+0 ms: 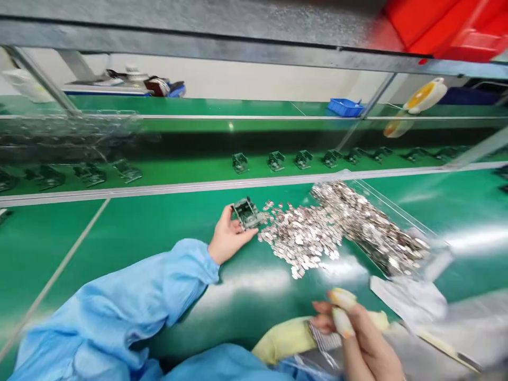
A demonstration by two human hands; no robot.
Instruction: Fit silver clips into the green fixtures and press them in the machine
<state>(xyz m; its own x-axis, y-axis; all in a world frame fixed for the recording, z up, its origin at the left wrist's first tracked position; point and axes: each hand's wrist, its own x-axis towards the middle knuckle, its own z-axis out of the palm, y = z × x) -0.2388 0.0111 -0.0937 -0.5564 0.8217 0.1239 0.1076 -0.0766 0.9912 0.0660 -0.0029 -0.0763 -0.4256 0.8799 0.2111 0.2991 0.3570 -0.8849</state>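
Observation:
My left hand (227, 238) is wrapped around the edges of a small green circuit-board assembly (246, 212), held tilted over the green worktop. Just right of it lies a loose pile of small shiny metal pieces (301, 235). More of these pieces fill a clear plastic tray (397, 207) behind the pile on the right. Low in the view, my right hand (361, 338) has its thumb and finger pinched together, with pale finger cots on the tips. Anything between those fingertips is too small or blurred to make out.
A green conveyor belt (190, 159) runs behind a metal rail, carrying several board assemblies (276, 161). A white cloth (408, 299) and a slim pale tool (448, 349) lie at right. Overhead is a metal shelf (198, 39) with red bins (452, 26).

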